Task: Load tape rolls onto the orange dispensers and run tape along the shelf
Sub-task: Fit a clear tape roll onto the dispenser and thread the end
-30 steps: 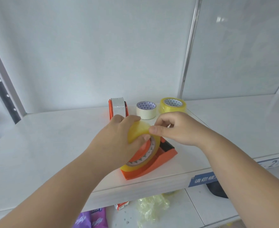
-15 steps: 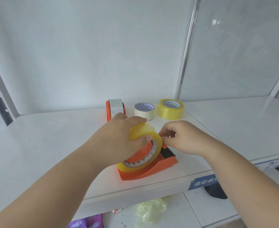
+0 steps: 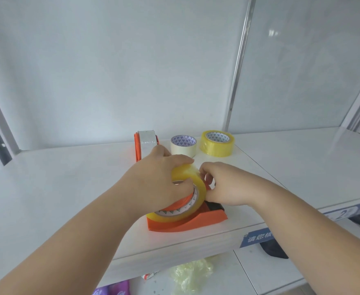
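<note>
A yellow tape roll (image 3: 192, 194) sits on the hub of an orange dispenser (image 3: 198, 221) near the front edge of the white shelf (image 3: 57, 188). My left hand (image 3: 157, 179) wraps over the roll's top and left side. At the roll's right rim, my right hand (image 3: 223, 184) pinches with its fingertips; whether it holds a tape end is hidden. Behind stands a second orange dispenser (image 3: 137, 150) carrying a silvery roll (image 3: 146, 143). A cream roll (image 3: 183, 145) and another yellow roll (image 3: 217, 143) lie flat beside it.
A metal upright (image 3: 238, 67) splits the white back wall. Blue price labels (image 3: 257, 237) run along the shelf's front edge. On the lower shelf lie a crumpled pale bag (image 3: 191, 275), purple packets (image 3: 113, 290) and a dark object (image 3: 273, 249).
My right hand has slid from the top of the roll down its right rim, towards the dispenser's cutter end. My left hand stays over the roll. The camera has tilted slightly.
</note>
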Demonstrator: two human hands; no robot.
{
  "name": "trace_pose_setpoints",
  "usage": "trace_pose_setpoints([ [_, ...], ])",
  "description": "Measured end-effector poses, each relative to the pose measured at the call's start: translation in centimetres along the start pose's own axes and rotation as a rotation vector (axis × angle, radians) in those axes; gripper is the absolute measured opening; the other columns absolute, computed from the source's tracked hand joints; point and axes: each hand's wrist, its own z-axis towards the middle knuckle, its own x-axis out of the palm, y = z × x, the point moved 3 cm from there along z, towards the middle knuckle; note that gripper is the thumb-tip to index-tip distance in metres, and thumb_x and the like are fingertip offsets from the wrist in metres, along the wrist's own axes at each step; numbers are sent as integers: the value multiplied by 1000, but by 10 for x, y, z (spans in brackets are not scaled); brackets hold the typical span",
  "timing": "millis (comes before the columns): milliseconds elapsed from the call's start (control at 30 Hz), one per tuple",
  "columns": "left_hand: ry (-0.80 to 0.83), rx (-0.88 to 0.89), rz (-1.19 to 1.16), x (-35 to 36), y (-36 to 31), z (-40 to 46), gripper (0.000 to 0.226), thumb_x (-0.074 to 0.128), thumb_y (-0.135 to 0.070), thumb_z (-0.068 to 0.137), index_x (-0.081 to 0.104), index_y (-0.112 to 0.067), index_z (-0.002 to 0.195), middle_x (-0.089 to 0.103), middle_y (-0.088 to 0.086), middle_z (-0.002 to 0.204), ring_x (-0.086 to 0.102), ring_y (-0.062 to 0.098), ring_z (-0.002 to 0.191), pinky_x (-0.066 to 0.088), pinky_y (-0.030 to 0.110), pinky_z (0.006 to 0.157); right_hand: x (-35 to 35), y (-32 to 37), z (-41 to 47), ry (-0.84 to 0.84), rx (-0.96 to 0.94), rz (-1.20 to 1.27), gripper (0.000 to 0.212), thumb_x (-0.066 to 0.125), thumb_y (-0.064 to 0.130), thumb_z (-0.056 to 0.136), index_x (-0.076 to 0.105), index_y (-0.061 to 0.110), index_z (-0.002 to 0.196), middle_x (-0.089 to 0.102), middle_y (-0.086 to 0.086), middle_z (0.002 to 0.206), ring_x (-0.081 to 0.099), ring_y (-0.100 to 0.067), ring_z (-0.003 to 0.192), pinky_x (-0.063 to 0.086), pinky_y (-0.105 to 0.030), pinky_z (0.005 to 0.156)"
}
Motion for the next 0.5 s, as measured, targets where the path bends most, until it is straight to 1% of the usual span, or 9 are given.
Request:
trace_pose_setpoints([
  [67,0,9,14,0,0,0,48,54,-47,79,47,-51,127,39,-11,113,56,11,90,46,25,86,-1,1,-4,-58,-17,-50,19,66,28,79,57,26,95,56,2,102,55,-17,91,49,-31,77],
  [133,8,15,22,0,0,1,49,53,-48,79,47,-51,127,39,-11,113,56,11,90,45,25,86,-3,1,-8,-99,-50,-122,23,66,33,80,60,29,102,53,3,106,49,-16,98,47,-30,82],
  [233,24,16,36,0,2,3,49,53,-48,79,46,-52,127,39,-11,116,56,11,93,45,27,89,-9,-1,-17,-53,-38,-108,42,72,37,76,59,31,115,50,8,109,46,-10,103,43,-27,84],
  [300,29,15,26,0,3,3,48,53,-47,80,46,-53,127,39,-11,117,56,11,98,44,27,92,-14,-9,-23,-46,7,-76,47,74,38,74,58,32,117,49,12,108,46,-6,100,40,-24,81],
  [333,30,20,23,0,4,4,47,53,-46,80,47,-53,126,39,-11,117,55,11,99,43,26,92,-16,-14,-25,-59,24,-71,43,74,38,75,59,33,115,49,13,107,46,-4,99,39,-23,80],
  [400,33,31,24,1,4,5,46,55,-44,82,47,-53,126,40,-11,117,55,11,99,42,24,91,-16,-22,-28,-70,39,-20,28,73,38,76,64,35,102,51,14,105,48,-3,97,39,-22,79],
  [467,53,29,25,1,5,6,45,55,-46,81,47,-55,125,38,-12,117,55,10,98,41,23,90,-10,-27,-29,-54,42,74,16,74,36,76,65,37,89,54,13,104,51,-4,97,41,-21,78],
  [500,68,28,24,1,6,8,45,54,-48,81,46,-57,125,38,-12,117,54,9,98,41,23,90,-6,-28,-28,-55,44,122,13,74,35,76,65,38,84,55,13,104,52,-4,97,41,-19,77],
])
